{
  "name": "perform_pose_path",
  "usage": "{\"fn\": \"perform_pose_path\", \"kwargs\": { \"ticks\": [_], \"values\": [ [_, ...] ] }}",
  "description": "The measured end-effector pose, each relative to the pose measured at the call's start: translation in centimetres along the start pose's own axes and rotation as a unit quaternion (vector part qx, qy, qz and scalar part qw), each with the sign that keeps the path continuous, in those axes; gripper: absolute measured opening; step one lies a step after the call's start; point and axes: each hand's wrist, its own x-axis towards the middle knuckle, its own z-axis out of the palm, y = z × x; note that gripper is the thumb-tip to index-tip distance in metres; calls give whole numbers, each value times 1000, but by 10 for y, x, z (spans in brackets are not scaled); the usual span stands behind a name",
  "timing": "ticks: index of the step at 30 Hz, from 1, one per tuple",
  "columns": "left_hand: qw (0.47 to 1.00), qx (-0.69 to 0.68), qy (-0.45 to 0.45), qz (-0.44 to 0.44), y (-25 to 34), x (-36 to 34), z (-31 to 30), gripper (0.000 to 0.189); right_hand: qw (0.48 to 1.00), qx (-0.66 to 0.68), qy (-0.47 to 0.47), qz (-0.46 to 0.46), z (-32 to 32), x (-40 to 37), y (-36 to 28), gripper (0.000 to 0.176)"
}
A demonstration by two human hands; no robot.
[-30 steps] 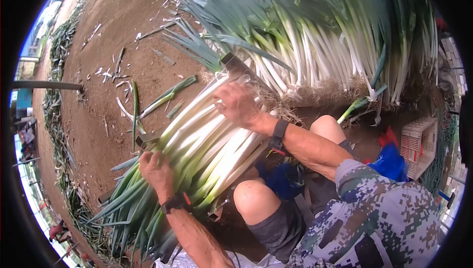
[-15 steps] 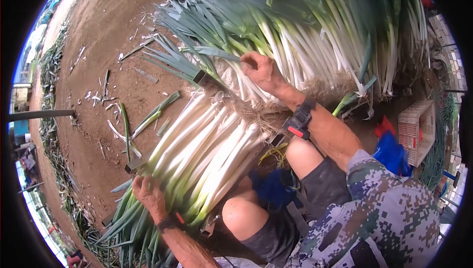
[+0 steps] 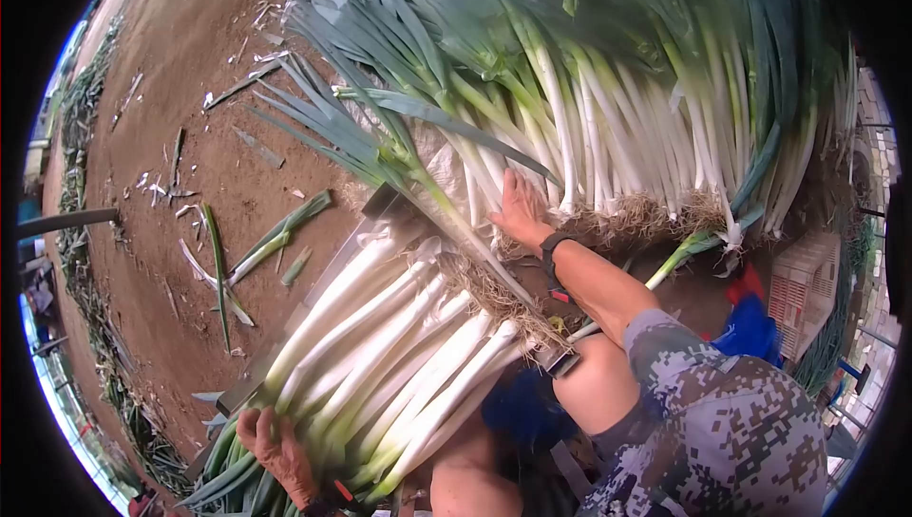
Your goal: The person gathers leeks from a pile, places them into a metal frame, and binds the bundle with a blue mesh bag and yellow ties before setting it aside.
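Note:
My left hand (image 3: 277, 452) rests on the leafy end of a bundle of long green onions (image 3: 356, 346), its fingers slightly bent and apart. The bundle lies in a metal frame (image 3: 380, 202) in front of my knees, white stalks toward the upper right. My right hand (image 3: 521, 208), fingers stretched out, touches the lower white stalks of a large pile of green onions (image 3: 608, 128). One rooted green onion (image 3: 451, 213) lies slanted along the root end of the frame, left of my right hand.
Cut leaf pieces (image 3: 285, 232) litter the dirt floor (image 3: 180, 33). A pale plastic crate (image 3: 803, 280) and a blue cloth-like item (image 3: 750, 332) lie at the right. A long heap of leaf waste (image 3: 81, 223) runs along the left.
My right hand has come down from a leaf to the stalks, and its curled fingers have stretched out. The slanted green onion's root end has shifted down. The view has moved slightly.

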Motion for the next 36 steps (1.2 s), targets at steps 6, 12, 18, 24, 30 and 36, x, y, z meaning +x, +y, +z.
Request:
{"fn": "perform_pose_path", "kwargs": {
  "ticks": [6, 12, 18, 24, 30, 36],
  "values": [
    [999, 31, 0, 29, -3, 1, -1, 31, 996, 18, -70, 55, 6, 30, 9, 75],
    [999, -1, 11, 40, -11, 1, 2, 26, 978, 104, -159, 85, -35, 42, 6, 66],
    [997, 27, 20, 65, -3, 5, 3, 24, 844, 410, -341, 63, -136, 29, 1, 50],
    [993, 26, 48, 101, -17, 8, 8, 26, 731, 560, -374, 111, -190, -38, 12, 57],
    [990, 36, 80, 113, -19, 12, 11, 27, 580, 696, -362, 218, -248, -145, 64, 63],
    [993, 54, 52, 90, -18, 16, 8, 31, 486, 766, -323, 268, -329, -298, 61, 68]
  ]
}}
